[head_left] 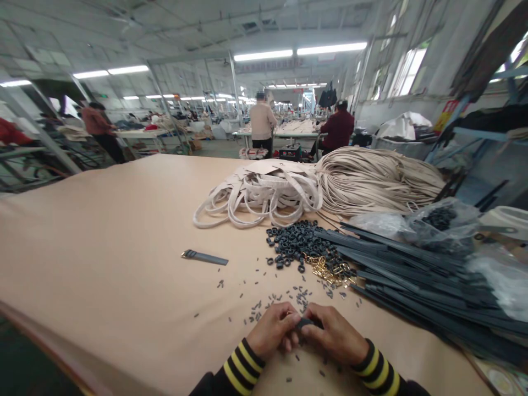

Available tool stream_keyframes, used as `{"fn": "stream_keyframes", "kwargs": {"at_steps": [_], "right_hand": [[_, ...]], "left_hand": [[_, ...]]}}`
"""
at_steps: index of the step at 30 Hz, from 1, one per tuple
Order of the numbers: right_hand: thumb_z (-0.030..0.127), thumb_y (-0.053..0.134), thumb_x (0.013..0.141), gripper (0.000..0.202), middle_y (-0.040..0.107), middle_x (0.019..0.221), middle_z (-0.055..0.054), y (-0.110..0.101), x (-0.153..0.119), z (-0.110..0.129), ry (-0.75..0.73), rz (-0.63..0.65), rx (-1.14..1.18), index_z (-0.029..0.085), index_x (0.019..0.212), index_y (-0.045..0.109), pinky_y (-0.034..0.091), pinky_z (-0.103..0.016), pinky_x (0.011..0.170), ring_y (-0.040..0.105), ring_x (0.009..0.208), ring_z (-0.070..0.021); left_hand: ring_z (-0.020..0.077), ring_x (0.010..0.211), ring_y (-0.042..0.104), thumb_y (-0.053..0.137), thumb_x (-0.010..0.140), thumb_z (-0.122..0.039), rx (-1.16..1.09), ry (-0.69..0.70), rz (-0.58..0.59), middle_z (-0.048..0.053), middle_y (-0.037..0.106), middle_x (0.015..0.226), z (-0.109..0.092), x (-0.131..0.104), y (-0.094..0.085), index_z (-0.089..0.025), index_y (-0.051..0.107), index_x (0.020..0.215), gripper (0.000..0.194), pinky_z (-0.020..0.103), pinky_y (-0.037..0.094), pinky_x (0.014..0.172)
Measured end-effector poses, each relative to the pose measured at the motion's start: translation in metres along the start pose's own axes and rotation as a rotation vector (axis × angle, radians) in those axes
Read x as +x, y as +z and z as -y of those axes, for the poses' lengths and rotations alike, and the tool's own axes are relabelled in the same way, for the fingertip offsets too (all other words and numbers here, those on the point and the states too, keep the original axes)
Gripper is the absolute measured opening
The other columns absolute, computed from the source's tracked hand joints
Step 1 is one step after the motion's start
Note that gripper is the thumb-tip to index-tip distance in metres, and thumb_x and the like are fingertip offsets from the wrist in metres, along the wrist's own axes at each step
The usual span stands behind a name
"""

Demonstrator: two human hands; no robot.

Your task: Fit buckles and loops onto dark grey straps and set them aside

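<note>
Left hand: the left hand [274, 329], low in the centre of the view, has its fingers closed on one end of a small dark strap piece [306, 323].
Right hand: the right hand [336, 333] meets it from the other side, thumb and fingers pinching the same piece, which is mostly hidden between the hands.
Bench: both hands are over a wide bench [124, 220] with a smooth tan surface.
Small bits: short dark bits [303, 297] are scattered around and beyond the hands.
Loops and buckles: a pile of black loops [295, 239] lies farther forward, with gold buckles [330, 270] at its near right edge.
Single strap: one short dark strap [208, 257] lies well apart to the left — a gold-coloured piece at its left end.
Long straps: a bundle of long dark straps [412, 269] fans out to the right, beside clear plastic bags [447, 220].
Pale material: looped white straps [259, 192] and a large beige coil [371, 179] lie toward the far edge.
</note>
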State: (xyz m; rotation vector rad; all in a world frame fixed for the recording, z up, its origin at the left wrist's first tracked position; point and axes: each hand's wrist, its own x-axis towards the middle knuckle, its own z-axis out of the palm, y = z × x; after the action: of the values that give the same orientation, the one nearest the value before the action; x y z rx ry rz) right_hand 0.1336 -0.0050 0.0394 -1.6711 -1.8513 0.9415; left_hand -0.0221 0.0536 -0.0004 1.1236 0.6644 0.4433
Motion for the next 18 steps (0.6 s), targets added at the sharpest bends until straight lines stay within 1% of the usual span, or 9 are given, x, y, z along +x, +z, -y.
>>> {"fn": "stream_keyframes", "kwargs": {"at_steps": [3,6,7,8,10,12,13,15,18], "right_hand": [[0.020,0.053,0.073,0.005,0.057,0.064,0.002,-0.004,0.003,0.000,0.016,0.017,-0.041,0.016,0.072,0.054,0.032,-0.020,0.056,0.048,0.061,-0.0104],[0.028,0.053,0.075,0.013,0.060,0.069,0.001,-0.019,0.019,-0.002,0.016,0.093,-0.011,0.016,0.078,0.057,0.034,-0.019,0.055,0.051,0.063,-0.0107],[0.030,0.052,0.077,0.016,0.060,0.071,0.000,-0.025,0.028,-0.002,0.016,0.074,-0.033,0.016,0.079,0.058,0.035,-0.019,0.056,0.052,0.064,-0.0109],[0.031,0.050,0.078,0.017,0.060,0.072,0.000,-0.031,0.038,-0.003,0.020,0.026,-0.083,0.016,0.079,0.058,0.036,-0.020,0.058,0.052,0.065,-0.0110],[0.027,0.047,0.080,0.016,0.060,0.073,-0.001,-0.037,0.059,-0.003,0.056,-0.108,-0.276,0.017,0.077,0.058,0.036,-0.021,0.063,0.053,0.068,-0.0116],[0.023,0.048,0.078,0.012,0.060,0.075,-0.003,-0.036,0.079,-0.005,0.114,-0.189,-0.473,0.017,0.075,0.057,0.035,-0.023,0.067,0.054,0.073,-0.0135],[0.022,0.049,0.076,0.010,0.060,0.079,-0.004,-0.034,0.088,-0.007,0.140,-0.204,-0.535,0.017,0.076,0.058,0.034,-0.024,0.067,0.054,0.075,-0.0148],[0.023,0.051,0.075,0.010,0.059,0.083,-0.008,-0.027,0.099,-0.010,0.177,-0.210,-0.582,0.016,0.078,0.057,0.034,-0.025,0.067,0.054,0.078,-0.0175],[0.023,0.053,0.072,0.009,0.059,0.078,-0.008,-0.024,0.105,-0.013,0.204,-0.196,-0.583,0.015,0.074,0.056,0.032,-0.026,0.063,0.053,0.074,-0.0178]], "left_hand": [[0.0074,0.036,0.052,0.055,0.072,-0.045,-0.042,-0.001,-0.013,0.001,0.059,0.049,0.002,0.002,0.001,-0.012,0.046,0.072,0.033,0.013,0.035,0.032],[0.0083,0.036,0.053,0.057,0.070,-0.045,-0.099,0.012,-0.051,0.001,0.059,0.048,0.006,0.005,-0.001,-0.013,0.045,0.070,0.035,0.013,0.036,0.031],[0.0084,0.036,0.053,0.058,0.070,-0.045,-0.118,0.014,-0.069,0.000,0.059,0.049,0.007,0.007,-0.002,-0.013,0.045,0.070,0.035,0.014,0.036,0.032],[0.0084,0.036,0.054,0.058,0.069,-0.046,-0.135,0.014,-0.091,0.001,0.060,0.050,0.007,0.008,-0.003,-0.013,0.045,0.069,0.036,0.014,0.036,0.032],[0.0082,0.036,0.054,0.059,0.067,-0.047,-0.153,0.015,-0.138,0.001,0.060,0.051,0.007,0.009,-0.004,-0.013,0.045,0.068,0.037,0.014,0.036,0.031],[0.0078,0.035,0.052,0.058,0.067,-0.048,-0.142,0.021,-0.181,0.001,0.060,0.050,0.006,0.010,-0.005,-0.013,0.045,0.066,0.037,0.014,0.034,0.031],[0.0077,0.034,0.052,0.058,0.067,-0.048,-0.131,0.025,-0.198,0.000,0.059,0.048,0.005,0.010,-0.004,-0.013,0.045,0.065,0.038,0.014,0.033,0.031],[0.0075,0.032,0.050,0.057,0.067,-0.049,-0.115,0.032,-0.222,0.000,0.058,0.045,0.004,0.009,-0.003,-0.014,0.044,0.064,0.038,0.015,0.032,0.031],[0.0070,0.031,0.048,0.058,0.066,-0.050,-0.128,0.043,-0.230,-0.001,0.057,0.044,0.001,0.007,-0.002,-0.015,0.043,0.065,0.038,0.015,0.032,0.031]]}}
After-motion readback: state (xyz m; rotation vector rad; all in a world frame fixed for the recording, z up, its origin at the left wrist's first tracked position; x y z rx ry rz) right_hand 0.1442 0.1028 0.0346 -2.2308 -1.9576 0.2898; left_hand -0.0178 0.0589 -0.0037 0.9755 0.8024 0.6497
